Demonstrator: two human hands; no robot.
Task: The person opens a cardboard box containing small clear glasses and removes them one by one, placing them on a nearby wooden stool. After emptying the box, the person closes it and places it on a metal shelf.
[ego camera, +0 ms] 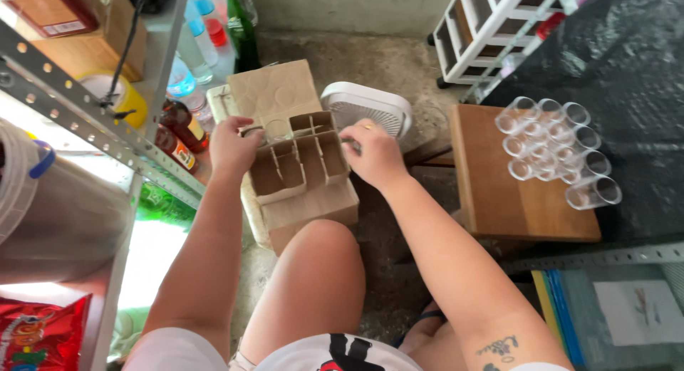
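A brown cardboard box (313,211) stands on the floor in front of my knee, with a cardboard grid divider (299,157) rising out of its top. My left hand (231,147) grips the divider's left edge. My right hand (374,154) holds its right edge, fingers curled over the card. One clear glass (274,131) shows in a far cell of the divider. The box's open flap (274,90) lies back behind it.
Several clear glasses (556,147) lie stacked on a wooden stool (499,200) at the right. A white fan (370,107) sits behind the box. Bottles (182,125) crowd beside a metal shelf (78,115) on the left. A white rack (491,22) stands at the back right.
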